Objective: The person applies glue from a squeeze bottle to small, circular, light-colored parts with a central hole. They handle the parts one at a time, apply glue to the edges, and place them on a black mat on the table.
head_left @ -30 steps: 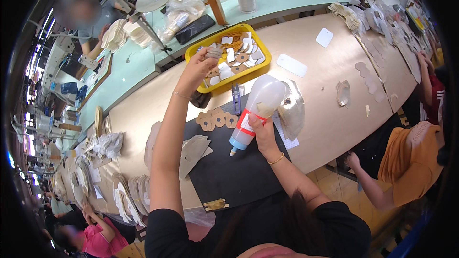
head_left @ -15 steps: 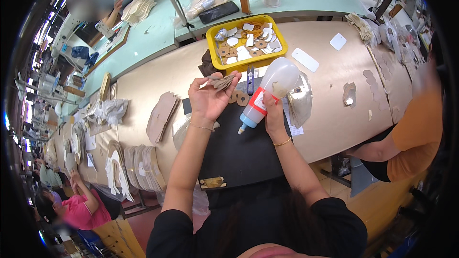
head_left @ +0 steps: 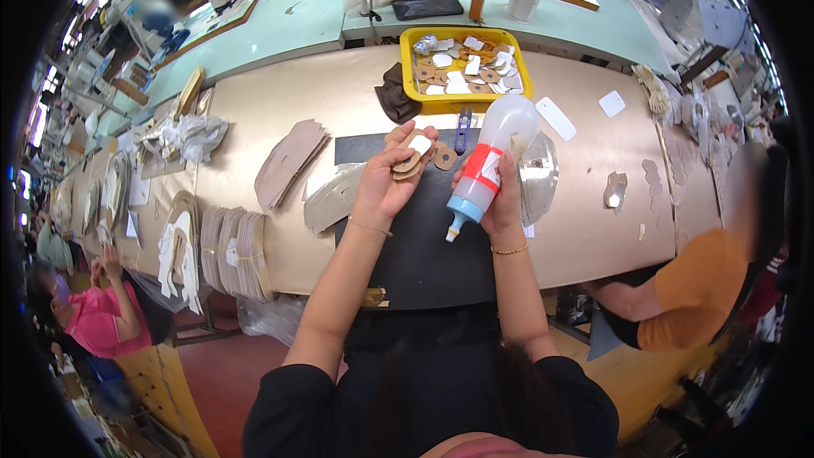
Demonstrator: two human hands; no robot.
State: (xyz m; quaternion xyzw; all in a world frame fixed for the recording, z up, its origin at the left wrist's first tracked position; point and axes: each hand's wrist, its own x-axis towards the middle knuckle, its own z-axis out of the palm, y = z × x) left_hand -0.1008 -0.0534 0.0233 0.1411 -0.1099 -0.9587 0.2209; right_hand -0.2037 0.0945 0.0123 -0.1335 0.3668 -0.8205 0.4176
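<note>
My left hand [head_left: 386, 187] is closed on a small fan of tan pieces [head_left: 407, 168] with rounded ends; a white patch shows on the uppermost one. My right hand [head_left: 502, 203] grips a translucent squeeze bottle [head_left: 511, 123] with a red band and a blue cap. Its nozzle tilts down toward the black mat [head_left: 424, 246], some way above it. Beyond my hands, a tan piece with a hole [head_left: 444, 157] lies on the mat, and purple-handled thread snips [head_left: 463, 131] lie beside it.
A yellow tray [head_left: 407, 76] of small white and tan pieces stands at the back. Stacked tan panels [head_left: 288, 161] lie left, with bundled panels [head_left: 233, 250] nearer. A clear template [head_left: 539, 178] is right of the bottle. Co-workers sit at both sides, one in an orange sleeve [head_left: 687, 288].
The tan pieces in my left hand have turned, so their broad faces and the white patch now show. The bottle stays in my right hand. The whole view has shifted.
</note>
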